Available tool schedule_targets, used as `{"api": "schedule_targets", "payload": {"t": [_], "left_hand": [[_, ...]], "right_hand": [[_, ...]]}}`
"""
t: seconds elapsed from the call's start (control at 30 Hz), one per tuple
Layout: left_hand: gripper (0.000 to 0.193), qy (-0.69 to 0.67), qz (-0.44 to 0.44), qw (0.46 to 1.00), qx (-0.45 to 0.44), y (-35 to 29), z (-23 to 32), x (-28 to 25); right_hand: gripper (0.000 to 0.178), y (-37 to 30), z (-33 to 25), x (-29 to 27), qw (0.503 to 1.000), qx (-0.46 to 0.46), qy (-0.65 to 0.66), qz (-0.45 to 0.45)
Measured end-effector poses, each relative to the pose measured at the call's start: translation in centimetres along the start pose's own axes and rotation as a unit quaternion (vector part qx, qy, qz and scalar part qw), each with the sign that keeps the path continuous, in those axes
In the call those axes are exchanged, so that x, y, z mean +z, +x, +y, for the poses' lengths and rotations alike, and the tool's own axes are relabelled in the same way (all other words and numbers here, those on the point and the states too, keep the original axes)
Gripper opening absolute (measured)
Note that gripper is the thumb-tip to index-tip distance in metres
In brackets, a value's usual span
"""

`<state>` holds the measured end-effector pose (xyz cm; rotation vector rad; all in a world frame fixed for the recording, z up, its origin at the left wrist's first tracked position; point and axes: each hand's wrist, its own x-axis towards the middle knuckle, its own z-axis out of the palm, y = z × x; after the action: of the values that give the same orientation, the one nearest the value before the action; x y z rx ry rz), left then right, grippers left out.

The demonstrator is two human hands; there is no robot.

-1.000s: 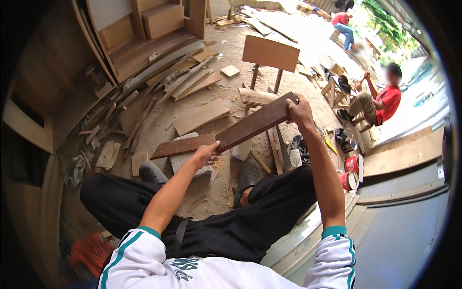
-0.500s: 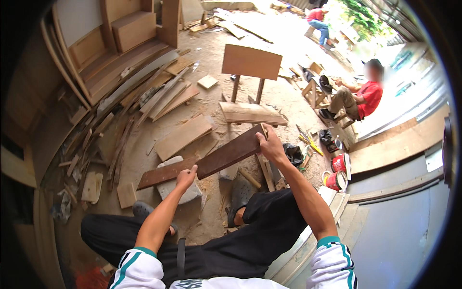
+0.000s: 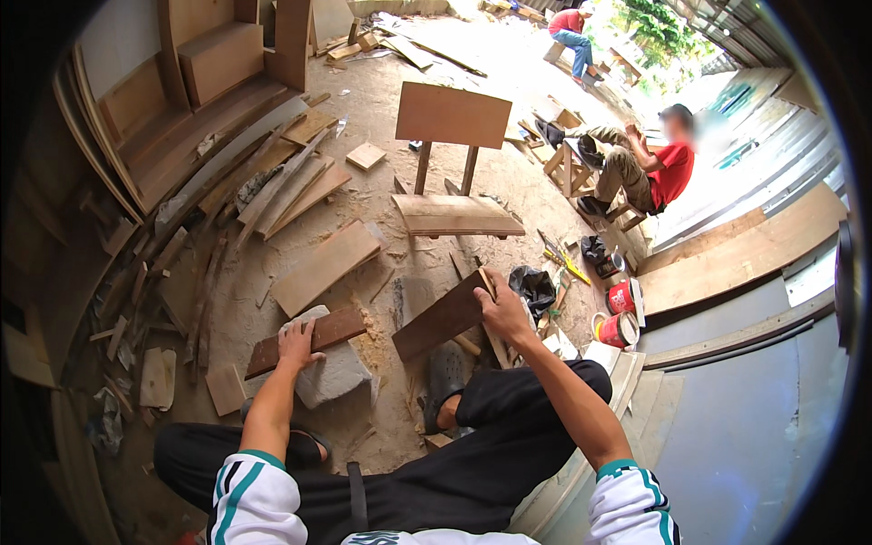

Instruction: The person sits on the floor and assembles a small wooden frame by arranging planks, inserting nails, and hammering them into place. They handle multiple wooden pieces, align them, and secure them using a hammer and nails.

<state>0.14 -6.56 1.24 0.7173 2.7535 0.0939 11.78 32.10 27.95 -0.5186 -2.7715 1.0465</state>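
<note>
My right hand (image 3: pixel 507 313) grips the upper right end of a dark brown wooden board (image 3: pixel 439 318), held tilted above the ground with its lower end free. At the left, my left hand (image 3: pixel 298 347) has its fingers over a reddish-brown wooden board (image 3: pixel 340 328), thumb on the near side. That board rests across a pale grey block (image 3: pixel 334 374) on the ground. The two boards are apart. Beyond them stands a small wooden piece with an upright panel (image 3: pixel 452 115) on two posts and a flat seat-like board (image 3: pixel 459 216).
Loose planks (image 3: pixel 291 195) and scraps lie along the left, beside a wooden cabinet (image 3: pixel 222 64). Red cans (image 3: pixel 618 329), a black plastic bag (image 3: pixel 532 288) and a yellow-handled tool (image 3: pixel 570 263) are at the right. A person in red (image 3: pixel 670 173) sits beyond; another sits farther back.
My left hand has moved left and down onto the reddish-brown board. The dark board, in my right hand, has swung down and away from it. The view has shifted slightly.
</note>
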Motion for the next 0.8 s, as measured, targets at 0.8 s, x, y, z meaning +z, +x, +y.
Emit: {"api": "schedule_targets", "payload": {"t": [0.8], "left_hand": [[0.088, -0.365, 0.053, 0.876, -0.311, -4.1, -17.6, -6.8]], "right_hand": [[0.047, 1.9, -8.0, 7.9, 0.962, -0.011, 0.272, -0.016]]}}
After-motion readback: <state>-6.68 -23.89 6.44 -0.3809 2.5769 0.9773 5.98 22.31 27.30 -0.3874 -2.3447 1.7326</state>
